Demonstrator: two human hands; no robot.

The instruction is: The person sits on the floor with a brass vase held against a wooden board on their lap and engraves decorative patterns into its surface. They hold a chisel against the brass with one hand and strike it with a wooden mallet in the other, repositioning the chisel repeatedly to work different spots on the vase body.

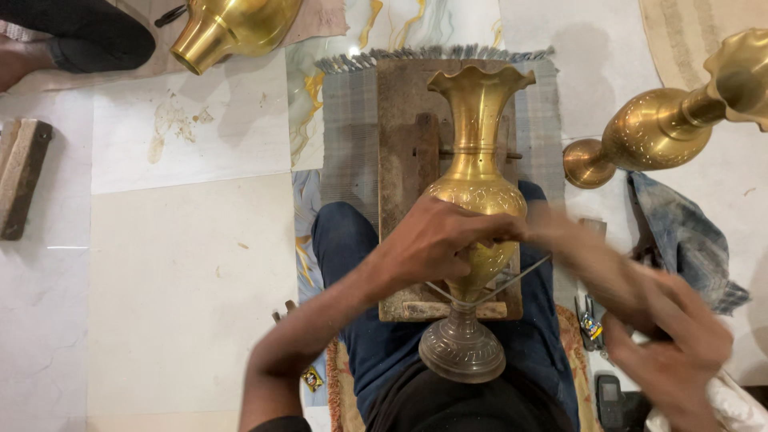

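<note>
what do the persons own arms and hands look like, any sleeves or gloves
Both arms are bare to the elbow and beyond, with no sleeves showing. The left hand and right hand wear no gloves; no rings or watch are visible. The right hand is motion-blurred.

3 brass vases (477, 152), 2 hands (436, 240), 1 wood board (400, 160), 1 cloth (680, 232).

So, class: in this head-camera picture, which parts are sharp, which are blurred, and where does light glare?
Head view: the right hand is smeared by motion blur; the left hand and the brass vase it grips are sharp; bright highlights sit on the vase's neck and on the second vase lying at right; soft shadows fall on the pale floor.
</note>
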